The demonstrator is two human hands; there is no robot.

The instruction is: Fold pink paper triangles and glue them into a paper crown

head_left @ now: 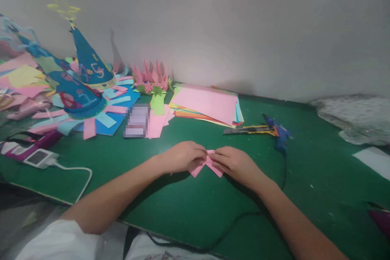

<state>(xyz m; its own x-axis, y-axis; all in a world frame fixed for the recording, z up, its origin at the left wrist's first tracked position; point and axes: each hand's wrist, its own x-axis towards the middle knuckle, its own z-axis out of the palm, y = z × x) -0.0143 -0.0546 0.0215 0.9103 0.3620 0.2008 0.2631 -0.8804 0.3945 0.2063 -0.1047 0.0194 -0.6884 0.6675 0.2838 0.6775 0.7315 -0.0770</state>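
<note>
left of the pink paper lotus (154, 77), one blue cone hat (89, 56) reads "a" and "5"; another cone hat (79, 92), farther left of the lotus, bears unclear marks.

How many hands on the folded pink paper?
2: the left hand on the left side of the pink paper, the right hand on its right side. Some fingers are hidden, but both hands show.

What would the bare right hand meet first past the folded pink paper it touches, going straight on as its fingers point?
Probably the bare left hand, facing the right hand across the folded pink paper; depth is unclear.
</note>
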